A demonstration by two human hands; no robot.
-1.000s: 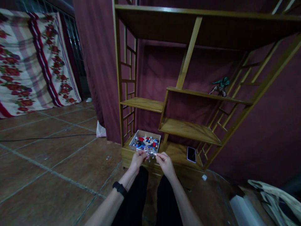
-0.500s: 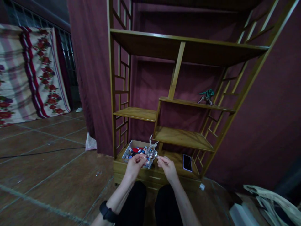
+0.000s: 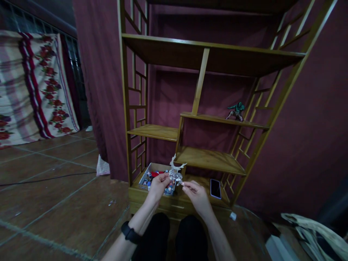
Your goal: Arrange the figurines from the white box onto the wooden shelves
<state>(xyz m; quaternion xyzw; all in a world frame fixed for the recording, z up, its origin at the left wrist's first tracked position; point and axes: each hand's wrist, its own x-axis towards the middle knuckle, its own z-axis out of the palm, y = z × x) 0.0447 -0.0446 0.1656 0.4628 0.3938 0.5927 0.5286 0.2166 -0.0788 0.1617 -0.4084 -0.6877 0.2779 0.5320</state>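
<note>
A shiny, see-through deer figurine point(image 3: 177, 176) with pale branching antlers is held up between my hands, above the front of the low shelf. The fingers of my left hand point(image 3: 159, 185) pinch it on its left side. My right hand point(image 3: 196, 195) grips a small part at its lower right with thumb and finger; the fingertips hide that part. Just behind the figurine and my left hand is an open white box point(image 3: 143, 178) full of small colourful figures, its right side partly covered.
A wooden display rack point(image 3: 152, 131) rises in front of me. A phone point(image 3: 215, 188) lies on its lowest shelf to the right, and a green action figure point(image 3: 236, 111) stands higher up. A purple curtain point(image 3: 98, 90) hangs at left; a pale bag point(image 3: 312, 228) is at lower right.
The deer figurine has turned in my hands, so its antlers show more plainly above my fingers. Both hands keep their pinch. The whole view has shifted slightly.
</note>
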